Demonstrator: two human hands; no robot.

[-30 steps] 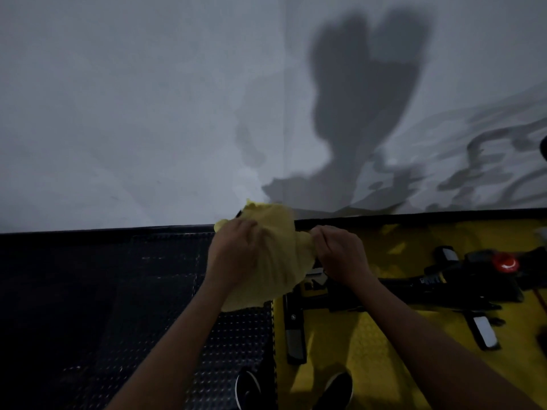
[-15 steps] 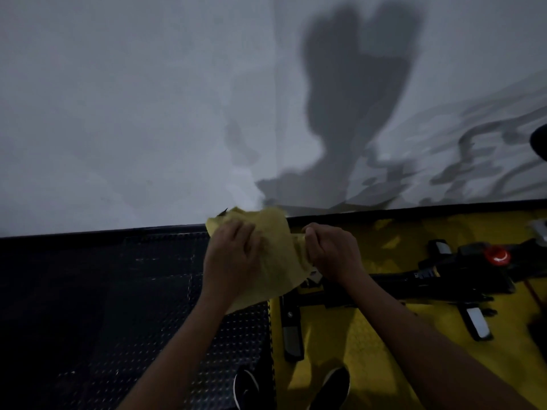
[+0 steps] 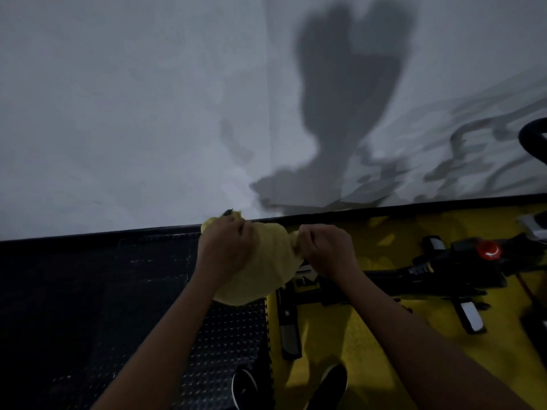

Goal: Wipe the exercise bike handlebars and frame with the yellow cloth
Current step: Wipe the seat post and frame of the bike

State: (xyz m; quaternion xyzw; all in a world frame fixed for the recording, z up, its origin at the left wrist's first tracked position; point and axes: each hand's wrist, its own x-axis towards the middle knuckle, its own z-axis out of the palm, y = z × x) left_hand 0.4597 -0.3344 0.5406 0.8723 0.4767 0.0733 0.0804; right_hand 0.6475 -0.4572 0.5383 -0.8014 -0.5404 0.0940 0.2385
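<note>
Before a grey wall [image 3: 118,113], 2 hands, left [image 3: 226,250] and right [image 3: 322,251], each gripping the yellow cloth [image 3: 266,270].

Looking soft and matt, the yellow cloth [image 3: 260,270], bunching into loose creases. Just right of the cloth, showing a dull black painted finish, the exercise bike frame [image 3: 393,276], with a glossy red plastic knob [image 3: 490,250] further right. Left of the cloth, glinting faintly on raised studs, the black floor mat [image 3: 133,291]. Under the frame, looking matt, the yellow mat [image 3: 364,347]. Above the cloth, appearing smooth and matt, the pale wall [image 3: 118,113].
</note>
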